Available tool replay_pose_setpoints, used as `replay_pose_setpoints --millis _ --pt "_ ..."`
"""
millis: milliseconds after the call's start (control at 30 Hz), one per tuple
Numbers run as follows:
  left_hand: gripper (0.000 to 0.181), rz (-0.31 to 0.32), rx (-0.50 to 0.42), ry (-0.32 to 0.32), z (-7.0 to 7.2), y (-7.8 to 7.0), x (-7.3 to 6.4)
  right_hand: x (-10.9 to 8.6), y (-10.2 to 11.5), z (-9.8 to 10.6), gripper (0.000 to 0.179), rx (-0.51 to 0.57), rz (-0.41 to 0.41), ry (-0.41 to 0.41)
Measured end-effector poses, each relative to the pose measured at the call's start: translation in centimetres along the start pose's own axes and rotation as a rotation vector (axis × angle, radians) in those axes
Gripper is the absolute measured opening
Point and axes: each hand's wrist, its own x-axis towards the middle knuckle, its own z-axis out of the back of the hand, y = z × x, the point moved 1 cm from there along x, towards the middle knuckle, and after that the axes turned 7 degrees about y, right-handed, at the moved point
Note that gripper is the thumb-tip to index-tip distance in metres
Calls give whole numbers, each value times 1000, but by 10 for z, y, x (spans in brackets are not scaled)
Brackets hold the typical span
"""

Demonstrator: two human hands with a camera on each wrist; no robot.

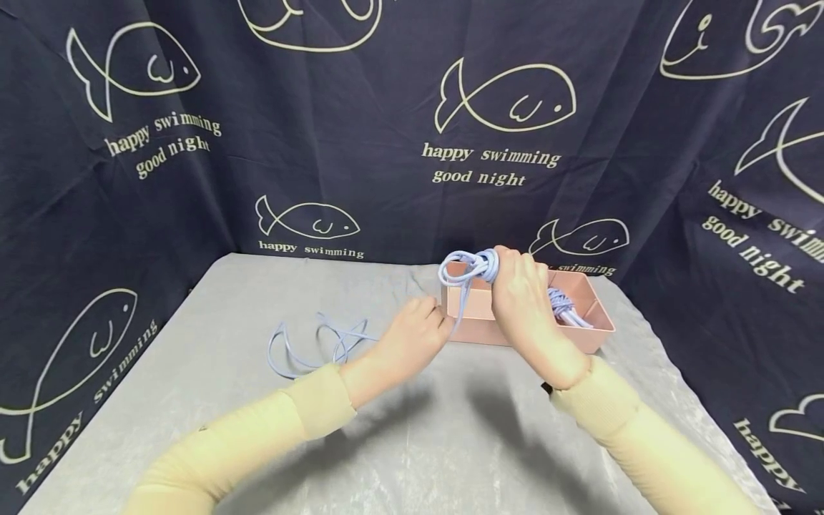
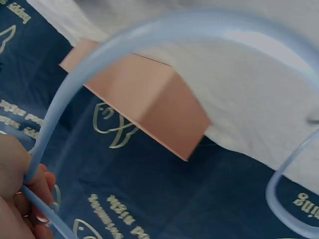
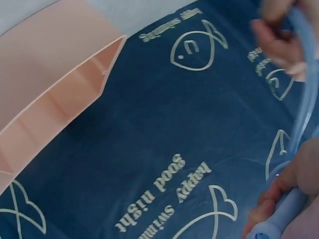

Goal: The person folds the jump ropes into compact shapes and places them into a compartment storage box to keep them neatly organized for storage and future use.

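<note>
My right hand (image 1: 524,307) grips a light blue jump rope (image 1: 479,266), its cord wound in a coil with loops sticking out to the left. In the right wrist view a smooth blue handle (image 3: 290,205) shows within that hand (image 3: 304,172). Lower and to the left, my left hand (image 1: 412,332) pinches the cord running down from the coil. The left wrist view shows the cord (image 2: 55,112) passing between the thumb and fingers (image 2: 46,186) and arching wide. A loose length of cord (image 1: 347,347) trails on the table left of this hand.
Behind the right hand stands an open pink box (image 1: 473,330), partly hidden by that hand. A second wound blue bundle (image 1: 561,303) lies in its right part. Grey cloth covers the table (image 1: 244,300). A dark blue curtain (image 1: 386,129) with fish prints hangs around the back and sides.
</note>
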Motion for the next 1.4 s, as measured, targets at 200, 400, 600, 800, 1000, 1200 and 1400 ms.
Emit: replay_pose_setpoints --millis 200,400,600,800,1000,1200,1400 --pt "17 -77 48 -39 23 -10 7 -5 0 -19 20 -190 19 -16" --pt "26 -159 130 -197 45 1 21 -17 3 -34 22 -280 110 -16" --pt "17 -87 172 -261 61 25 43 -27 4 -37 24 -309 243 52" --pt "16 15 169 -169 51 49 54 -32 13 -33 27 -312 381 132" --pt "11 71 164 -52 32 63 51 -37 25 -26 22 -241 552 168" --pt "9 110 115 28 6 73 40 -37 34 -15 19 -136 586 161" --pt "7 131 59 87 -12 79 25 -30 37 -4 20 -71 506 155"
